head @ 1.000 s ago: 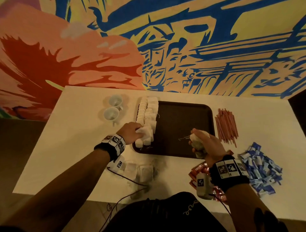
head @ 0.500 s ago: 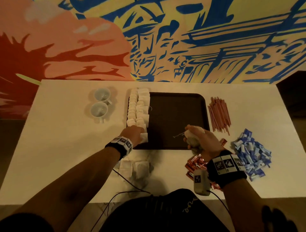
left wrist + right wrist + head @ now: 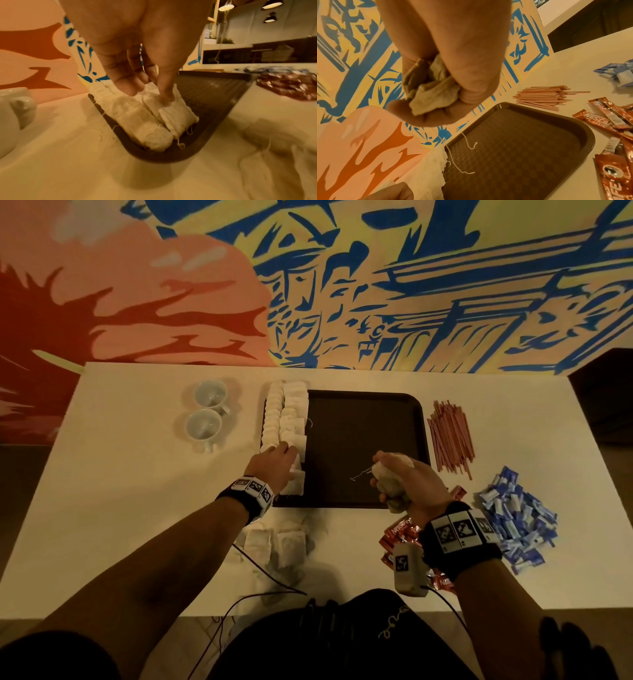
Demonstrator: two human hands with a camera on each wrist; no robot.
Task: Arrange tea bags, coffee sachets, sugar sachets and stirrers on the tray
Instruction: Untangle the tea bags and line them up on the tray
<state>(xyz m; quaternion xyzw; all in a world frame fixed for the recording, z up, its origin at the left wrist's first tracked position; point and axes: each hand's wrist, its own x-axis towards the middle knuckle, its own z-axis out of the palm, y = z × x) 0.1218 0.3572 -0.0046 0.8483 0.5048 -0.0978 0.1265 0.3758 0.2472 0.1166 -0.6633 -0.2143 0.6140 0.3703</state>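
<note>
**Tea bags filed along the tray's left edge while the right hand kept a reserve**

The left hand (image 3: pixel 274 465) was down at the near end of the rows of tea bags (image 3: pixel 286 419) that ran along the left side of the brown tray (image 3: pixel 363 446). In the left wrist view its fingertips (image 3: pixel 167 94) pressed into the top of the bags, thumb on one side and fingers on the other, apparently tucking the latest bag upright against its neighbours; the bags stood on edge and packed tight, which I judge was meant to save tray space for the other items.

The right hand (image 3: pixel 404 484) hovered over the tray's near right part, fingers clenched round a crumpled bunch of tea bags (image 3: pixel 433 92) with strings dangling toward the tray floor (a ready supply, by the look of it, so the left hand could place without reaching back to the table). More loose tea bags (image 3: pixel 277 542) lay on the white table (image 3: pixel 120 508) just in front of the tray.

The rest of the stock lay off the tray: the stirrers (image 3: pixel 450 440) in a bundle just beside its right edge, the red coffee sachets (image 3: pixel 399 537) near the right wrist, and the blue sugar sachets (image 3: pixel 517 515) heaped further right. Two cups (image 3: pixel 205 412) stood to the left of the tray.
</note>
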